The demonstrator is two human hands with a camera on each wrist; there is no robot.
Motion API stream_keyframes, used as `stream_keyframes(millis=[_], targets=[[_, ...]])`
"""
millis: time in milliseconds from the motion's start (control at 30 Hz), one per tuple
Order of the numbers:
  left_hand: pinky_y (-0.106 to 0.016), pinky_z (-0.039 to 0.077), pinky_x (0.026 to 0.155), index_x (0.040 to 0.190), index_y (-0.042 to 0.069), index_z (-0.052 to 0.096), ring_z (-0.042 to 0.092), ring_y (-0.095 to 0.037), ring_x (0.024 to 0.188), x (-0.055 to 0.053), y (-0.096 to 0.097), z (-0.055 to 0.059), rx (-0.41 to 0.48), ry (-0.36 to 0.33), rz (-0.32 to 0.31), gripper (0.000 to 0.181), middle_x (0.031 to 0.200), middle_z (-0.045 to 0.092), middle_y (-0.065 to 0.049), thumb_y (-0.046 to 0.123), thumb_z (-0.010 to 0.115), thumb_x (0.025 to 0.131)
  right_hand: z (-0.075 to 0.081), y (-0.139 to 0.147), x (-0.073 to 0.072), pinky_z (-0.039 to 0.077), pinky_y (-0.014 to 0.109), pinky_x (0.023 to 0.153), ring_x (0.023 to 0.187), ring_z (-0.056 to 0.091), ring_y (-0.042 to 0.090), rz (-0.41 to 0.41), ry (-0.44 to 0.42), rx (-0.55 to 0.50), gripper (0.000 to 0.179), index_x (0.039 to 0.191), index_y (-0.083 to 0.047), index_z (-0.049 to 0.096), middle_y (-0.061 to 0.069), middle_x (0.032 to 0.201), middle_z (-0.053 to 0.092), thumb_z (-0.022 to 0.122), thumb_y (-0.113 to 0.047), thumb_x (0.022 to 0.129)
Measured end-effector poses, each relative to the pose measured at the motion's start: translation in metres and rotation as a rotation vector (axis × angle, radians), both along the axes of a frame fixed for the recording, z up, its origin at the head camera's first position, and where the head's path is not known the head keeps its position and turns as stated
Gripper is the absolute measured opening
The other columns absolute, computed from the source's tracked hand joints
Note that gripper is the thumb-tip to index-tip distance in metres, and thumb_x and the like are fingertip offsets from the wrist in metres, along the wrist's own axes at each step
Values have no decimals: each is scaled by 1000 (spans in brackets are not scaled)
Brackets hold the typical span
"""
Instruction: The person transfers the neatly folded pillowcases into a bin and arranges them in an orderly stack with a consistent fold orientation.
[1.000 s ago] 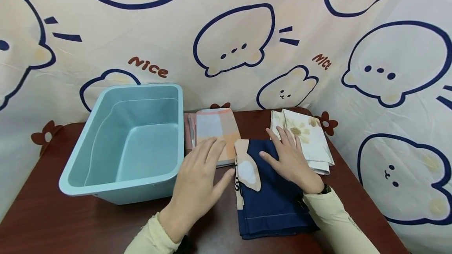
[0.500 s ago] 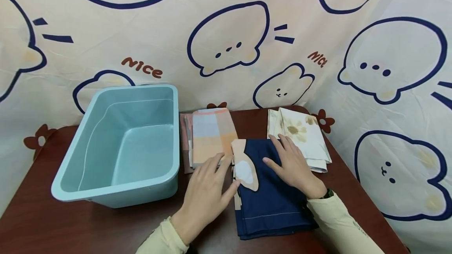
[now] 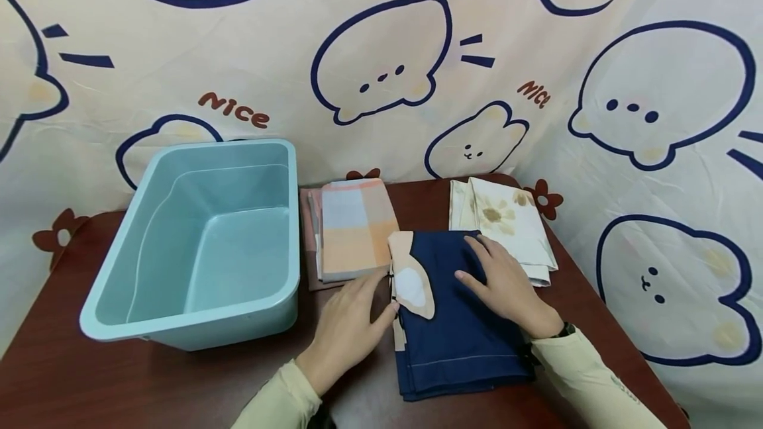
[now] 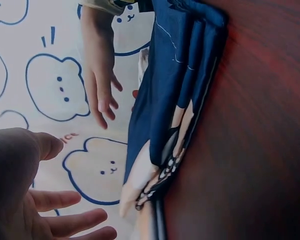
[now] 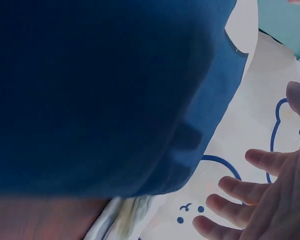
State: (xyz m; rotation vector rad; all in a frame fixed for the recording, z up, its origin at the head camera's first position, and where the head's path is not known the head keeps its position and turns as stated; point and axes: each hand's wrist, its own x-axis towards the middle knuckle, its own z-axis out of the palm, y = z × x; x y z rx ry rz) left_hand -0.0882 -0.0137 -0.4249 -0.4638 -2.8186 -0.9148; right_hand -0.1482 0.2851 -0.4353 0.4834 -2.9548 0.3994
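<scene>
Head view puts the folded navy cloth (image 3: 465, 336), with its cream and white print along one side, right of the middle of the bench (image 3: 155, 389). The left hand (image 3: 346, 323) is beside the cloth's left fold, fingers loosely spread, pinching nothing. The right hand (image 3: 507, 286) hovers over the upper right of the cloth, also spread and gripping nothing; the right wrist view shows finger shadows on the fabric below.

Handling this bundle well probably calls for fingertips under the lowest layer on both sides, since the left wrist view shows several loose folds stacked there (a pinch on the top one alone could pull them apart). Even, gentle support should keep the edges lined up.

The bench is dark reddish brown with a dull sheen. A light blue plastic tub (image 3: 191, 331) occupies its left part, its bottom bare. By the far edge, right next to the tub, lies a plaid cloth (image 3: 352, 227); toward the far right corner lies a white floral cloth (image 3: 507, 224). Behind, a creased white backdrop (image 3: 369, 32) carries navy-outlined animals, brown flowers and the word "Nice".
</scene>
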Motion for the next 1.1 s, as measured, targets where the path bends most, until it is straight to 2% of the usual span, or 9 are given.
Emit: stream_keyframes(millis=[167,267,467,633,867,1000,1100], targets=[[-53,55,93,146,19,54,64,-30,123,-7,3,-4,70,-115,35,55,143,62,-7,38,67,97,0,9,3,44,61,106,134,50,44,-32,-7,-2,72,151,-5,44,25,149,49,65,-47,96],[-53,55,90,145,20,55,65,-30,121,-9,6,-7,92,-161,61,53,140,63,-7,39,66,97,0,15,6,46,60,104,131,54,44,-61,-30,4,70,149,-3,47,24,146,53,64,-46,97],[-48,56,80,140,16,60,70,-29,107,-15,11,-13,137,-239,85,47,126,72,-8,38,63,98,-2,25,13,47,60,103,130,55,44,-139,-98,-11,67,147,-1,48,25,144,55,64,-44,97],[-50,56,83,136,13,62,71,-28,107,-20,14,-16,179,-315,106,46,125,73,-10,39,61,99,-6,33,18,50,61,97,125,58,45,-180,-140,-32,68,147,-1,48,26,139,59,62,-46,98],[-50,56,89,138,6,61,70,-29,109,-21,17,-17,263,-387,61,48,132,69,-14,37,59,100,-6,45,24,53,58,90,114,65,41,-201,-181,-78,68,146,0,48,26,131,64,60,-48,99],[-49,57,90,140,1,58,70,-30,110,-18,18,-18,337,-432,32,50,134,66,-19,33,57,101,-5,49,26,55,48,78,94,69,29,-203,-220,-94,66,145,-1,49,19,116,70,60,-48,99],[-50,56,94,139,1,58,69,-33,114,-17,18,-19,424,-484,12,47,133,66,-21,31,56,102,-6,51,26,53,42,76,87,67,21,-191,-261,-133,63,143,-1,51,13,107,71,61,-45,100]])
